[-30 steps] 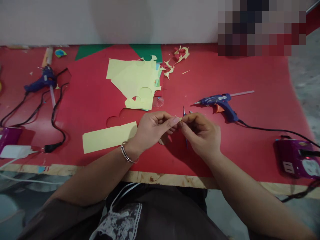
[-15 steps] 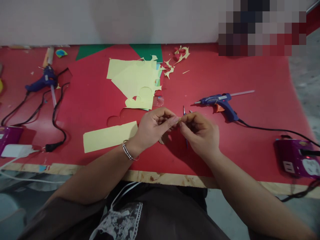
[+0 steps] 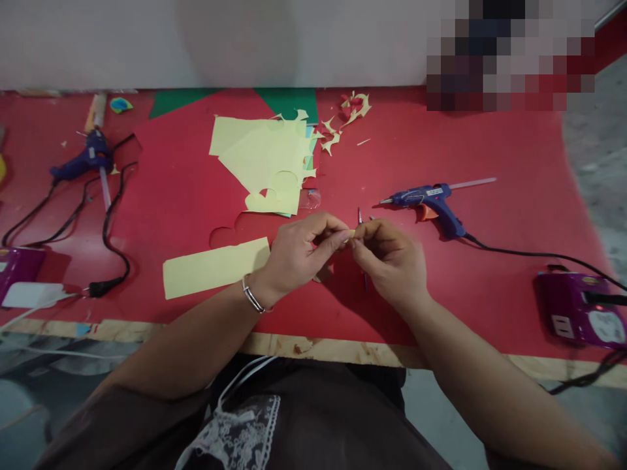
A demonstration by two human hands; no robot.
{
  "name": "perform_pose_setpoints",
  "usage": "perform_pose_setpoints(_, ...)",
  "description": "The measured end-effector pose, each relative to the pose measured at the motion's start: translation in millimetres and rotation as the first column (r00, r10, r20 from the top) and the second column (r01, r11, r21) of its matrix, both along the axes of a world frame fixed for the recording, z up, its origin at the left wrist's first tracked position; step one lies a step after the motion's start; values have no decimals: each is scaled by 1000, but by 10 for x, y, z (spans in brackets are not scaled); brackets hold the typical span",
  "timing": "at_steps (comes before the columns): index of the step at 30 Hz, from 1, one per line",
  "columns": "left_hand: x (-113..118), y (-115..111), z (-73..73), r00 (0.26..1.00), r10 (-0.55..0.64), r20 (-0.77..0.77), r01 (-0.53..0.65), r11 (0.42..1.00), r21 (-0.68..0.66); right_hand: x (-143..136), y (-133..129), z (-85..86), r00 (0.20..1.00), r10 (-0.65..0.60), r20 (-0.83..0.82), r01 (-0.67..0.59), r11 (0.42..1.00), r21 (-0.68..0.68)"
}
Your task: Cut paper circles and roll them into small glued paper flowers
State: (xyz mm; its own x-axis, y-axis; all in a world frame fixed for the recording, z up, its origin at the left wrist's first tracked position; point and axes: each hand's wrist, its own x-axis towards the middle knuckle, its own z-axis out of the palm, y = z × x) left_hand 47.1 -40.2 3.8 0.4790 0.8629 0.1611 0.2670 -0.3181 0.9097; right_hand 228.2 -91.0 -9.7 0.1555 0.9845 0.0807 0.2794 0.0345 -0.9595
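My left hand [image 3: 304, 251] and my right hand [image 3: 392, 264] meet above the red table. Between their pinched fingertips is a small yellow piece [image 3: 351, 234], mostly hidden, and both hands grip it. Scissors [image 3: 360, 215] lie under my right hand, partly covered by it. A long yellow paper strip [image 3: 213, 267] lies beside my left wrist. Beyond my hands is a stack of cut yellow paper [image 3: 264, 156] on red sheets. To the right of my right hand rests a blue glue gun [image 3: 431, 199] with an orange trigger.
Paper scraps [image 3: 343, 124] lie past the stack. At left are another blue glue gun [image 3: 88, 156], black cords and a white plug adapter [image 3: 32, 295]. A purple box [image 3: 580, 310] sits at right with a cable. The table's wooden edge [image 3: 318, 347] runs near my body.
Slightly more of the yellow piece shows between my fingertips. My hands have otherwise barely moved.
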Motion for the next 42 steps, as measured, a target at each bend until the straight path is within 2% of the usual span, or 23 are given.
perform_pose_setpoints(10,-16,5,22,998,-17,-55,21,998,61,19,-1,34,998,50,29,-48,998,-43)
perform_pose_setpoints(14,-6,-5,52,999,-22,-23,22,1000,-12,32,2,45,995,73,68,-71,997,-23)
perform_pose_setpoints(18,-15,-2,86,994,-78,-76,69,992,-107,46,14,34,993,80,88,-80,997,-5)
perform_pose_setpoints(22,-27,-4,110,989,-109,-100,95,986,-139,47,20,38,990,104,94,-105,994,9)
perform_pose_setpoints(25,-38,-3,98,990,-139,-24,132,971,-198,51,-3,66,990,123,74,-123,992,-5)
perform_pose_setpoints(27,-49,9,77,978,-188,90,207,936,-285,58,-35,93,990,135,44,-134,991,-28)
perform_pose_setpoints(30,-80,54,52,935,-259,242,340,851,-401,66,-87,136,989,146,6,-145,988,-48)
perform_pose_setpoints(33,-128,119,54,904,-311,293,418,789,-450,60,-111,170,983,184,0,-184,982,-39)
perform_pose_setpoints(36,-154,163,51,877,-351,328,479,702,-528,55,-90,169,973,230,16,-230,973,-18)
perform_pose_setpoints(38,-134,167,27,895,-309,322,444,695,-566,62,-52,136,978,202,51,-201,979,-15)
perform_pose_setpoints(42,-32,150,-50,959,-92,270,235,791,-565,88,28,30,980,87,178,-89,996,4)
